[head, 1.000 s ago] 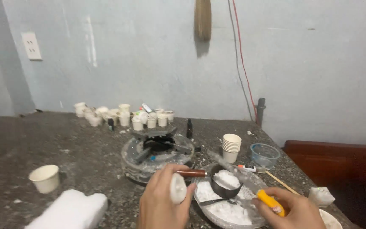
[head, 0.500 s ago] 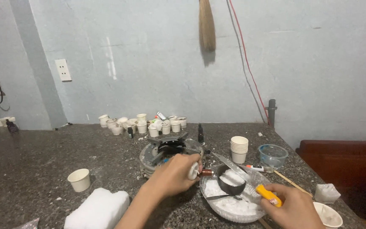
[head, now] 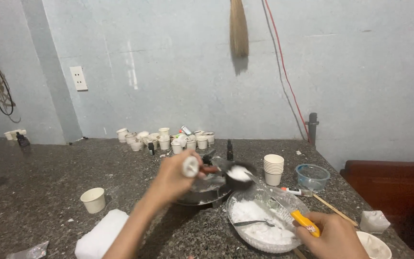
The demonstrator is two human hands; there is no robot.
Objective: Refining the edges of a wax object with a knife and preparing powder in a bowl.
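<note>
My left hand (head: 171,178) grips the white-tipped handle of a small dark ladle-like pan (head: 238,173) heaped with white flakes. It holds the pan above the rim of a clear oval bowl (head: 283,245), beside a round burner (head: 202,191). My right hand (head: 335,236) holds a yellow-handled knife (head: 305,223). Its thin blade slants up over the bowl toward the pan. White flakes and a metal spoon (head: 251,223) lie in the bowl.
On the dark stone counter stand a stack of paper cups (head: 273,169), a small clear bowl (head: 312,176), one paper cup (head: 93,200), a white block (head: 100,235), a white bowl (head: 375,245) and several small cups (head: 164,139) by the wall. A counter edge runs along the right.
My left hand has lifted the pan of flakes out of the bowl, up toward the burner. The knife stays over the bowl. My view has tilted upward.
</note>
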